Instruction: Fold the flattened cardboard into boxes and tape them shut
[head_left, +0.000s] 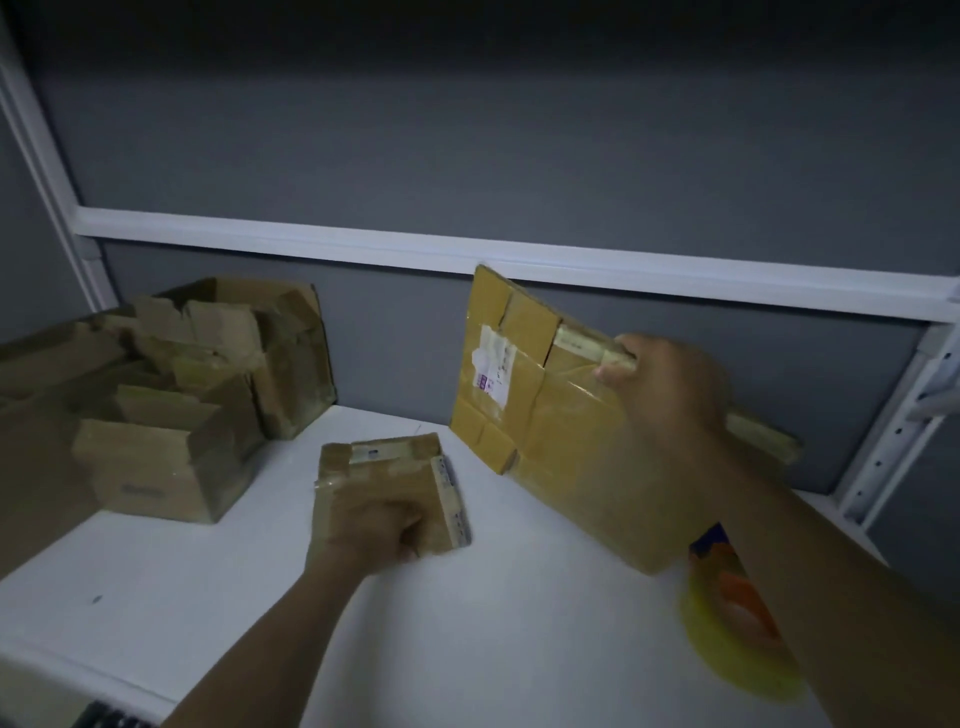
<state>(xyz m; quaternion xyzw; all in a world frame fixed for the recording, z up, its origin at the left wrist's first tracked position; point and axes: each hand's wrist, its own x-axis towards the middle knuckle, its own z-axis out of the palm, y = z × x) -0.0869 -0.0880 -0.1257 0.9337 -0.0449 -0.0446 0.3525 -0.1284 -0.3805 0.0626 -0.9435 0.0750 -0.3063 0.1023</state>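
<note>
Two flattened pieces in hand right now, one per hand. Right hand holds the large flattened cardboard tilted up at centre right of the frame, fingers pinching its upper edge, lower corner hanging just above the counter. Left hand is closed over the small flattened cardboard at lower centre, lying flat on the counter; fingers curled tight, gripping its near edge as far as I can tell (frame is dim and a bit blurred).

My read on the step: picking and sorting stock, no folding begun on either piece. Next move calls for dropping one piece, then using both hands to pop the other open into a tube and turn the flaps in. Tape comes after; I take the yellow thing at lower right, half hidden under the right forearm, for the tape roll, but can't confirm.

Edges and room: open boxes crowd the left of the frame, grey wall panel close behind the big piece. Open counter in the lower middle is the place to work. Counter's near edge at lower left, so keep the piece inboard.
</note>
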